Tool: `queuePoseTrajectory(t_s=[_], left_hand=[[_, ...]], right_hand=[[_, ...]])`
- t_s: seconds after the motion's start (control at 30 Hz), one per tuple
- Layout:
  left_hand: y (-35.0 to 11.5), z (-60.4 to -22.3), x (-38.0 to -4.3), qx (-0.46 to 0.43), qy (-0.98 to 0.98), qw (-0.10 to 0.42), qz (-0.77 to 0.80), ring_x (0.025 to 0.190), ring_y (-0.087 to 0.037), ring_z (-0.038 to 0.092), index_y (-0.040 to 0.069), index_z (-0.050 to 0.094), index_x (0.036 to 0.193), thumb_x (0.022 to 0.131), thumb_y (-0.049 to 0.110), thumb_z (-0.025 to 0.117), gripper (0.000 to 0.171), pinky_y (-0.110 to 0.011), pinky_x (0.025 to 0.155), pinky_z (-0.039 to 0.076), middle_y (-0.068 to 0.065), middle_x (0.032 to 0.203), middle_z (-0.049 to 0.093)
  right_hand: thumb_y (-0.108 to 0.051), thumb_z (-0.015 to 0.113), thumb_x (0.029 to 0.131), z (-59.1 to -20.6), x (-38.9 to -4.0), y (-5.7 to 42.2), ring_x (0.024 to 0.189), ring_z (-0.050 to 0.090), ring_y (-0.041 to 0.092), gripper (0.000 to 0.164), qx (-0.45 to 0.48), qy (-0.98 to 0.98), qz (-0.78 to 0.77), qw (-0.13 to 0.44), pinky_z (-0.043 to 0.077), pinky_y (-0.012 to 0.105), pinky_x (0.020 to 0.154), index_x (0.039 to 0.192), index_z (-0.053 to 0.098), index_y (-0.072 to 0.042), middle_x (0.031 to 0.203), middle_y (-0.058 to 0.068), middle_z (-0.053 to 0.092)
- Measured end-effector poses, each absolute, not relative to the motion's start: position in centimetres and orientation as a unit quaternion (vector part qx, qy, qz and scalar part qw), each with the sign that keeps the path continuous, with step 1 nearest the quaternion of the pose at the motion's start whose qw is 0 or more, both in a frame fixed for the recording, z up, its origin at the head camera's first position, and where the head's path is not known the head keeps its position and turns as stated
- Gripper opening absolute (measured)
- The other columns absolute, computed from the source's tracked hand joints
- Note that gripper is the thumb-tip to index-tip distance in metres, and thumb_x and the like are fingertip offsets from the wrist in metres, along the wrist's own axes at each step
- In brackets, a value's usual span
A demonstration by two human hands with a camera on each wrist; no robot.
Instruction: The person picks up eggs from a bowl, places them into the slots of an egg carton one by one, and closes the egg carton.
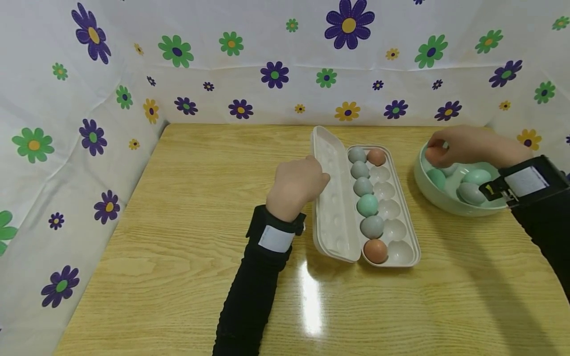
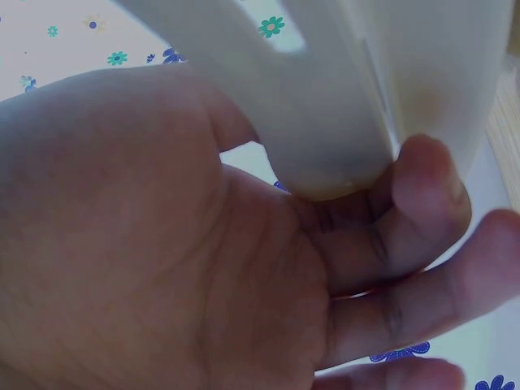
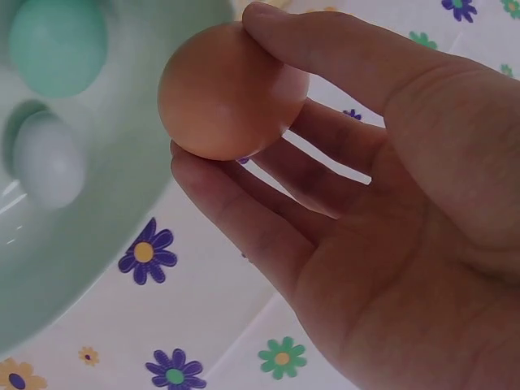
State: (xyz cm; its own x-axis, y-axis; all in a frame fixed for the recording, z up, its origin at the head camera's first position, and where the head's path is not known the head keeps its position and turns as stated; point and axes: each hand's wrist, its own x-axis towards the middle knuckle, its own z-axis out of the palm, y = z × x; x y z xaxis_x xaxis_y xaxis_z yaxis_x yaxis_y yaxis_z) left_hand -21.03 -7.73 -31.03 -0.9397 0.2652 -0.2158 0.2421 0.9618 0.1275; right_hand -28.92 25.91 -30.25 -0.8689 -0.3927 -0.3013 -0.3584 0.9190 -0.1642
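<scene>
The right hand (image 1: pixel 472 143) pinches a brown egg (image 3: pixel 231 93) at the far-left rim of the pale green bowl (image 1: pixel 438 198). From there the egg carton (image 1: pixel 406 210) lies to the left, its long axis running roughly near to far, with five vacant cups (image 1: pixel 388 209) in the column facing the bowl. The left hand (image 1: pixel 296 185) grips the outer edge of the raised lid (image 1: pixel 336 193), which stands between that hand and the cups. The egg's own long axis is hard to judge, partly covered as it is.
</scene>
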Motion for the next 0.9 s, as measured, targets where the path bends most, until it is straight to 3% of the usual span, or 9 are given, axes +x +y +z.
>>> queuePoseTrajectory(t_s=[0.43, 0.9], left_hand=[[-7.8, -31.1, -21.1, 0.132, 0.983, 0.117, 0.043, 0.069, -0.016, 0.055, 0.001, 0.046, 0.127, 0.098, 0.041, 0.034, 0.051, -0.031, 0.059, 0.044, -0.003, 0.08, 0.058], [-7.8, -31.1, -21.1, 0.129, 0.984, 0.117, 0.045, 0.066, -0.016, 0.055, 0.001, 0.048, 0.123, 0.097, 0.04, 0.036, 0.049, -0.029, 0.055, 0.042, -0.003, 0.077, 0.057]], right_hand=[[-0.017, 0.065, 0.08, -29.6, -29.2, 22.7, 0.084, 0.049, 0.023, 0.036, -0.219, 0.961, -0.058, 0.157, 0.046, 0.039, 0.073, 0.113, 0.058, -0.004, 0.094, 0.007, 0.055], [-0.021, 0.066, 0.081, -31.0, -30.0, 18.5, 0.083, 0.05, 0.022, 0.034, -0.241, 0.953, -0.082, 0.167, 0.046, 0.038, 0.071, 0.11, 0.058, -0.007, 0.092, 0.006, 0.056]])
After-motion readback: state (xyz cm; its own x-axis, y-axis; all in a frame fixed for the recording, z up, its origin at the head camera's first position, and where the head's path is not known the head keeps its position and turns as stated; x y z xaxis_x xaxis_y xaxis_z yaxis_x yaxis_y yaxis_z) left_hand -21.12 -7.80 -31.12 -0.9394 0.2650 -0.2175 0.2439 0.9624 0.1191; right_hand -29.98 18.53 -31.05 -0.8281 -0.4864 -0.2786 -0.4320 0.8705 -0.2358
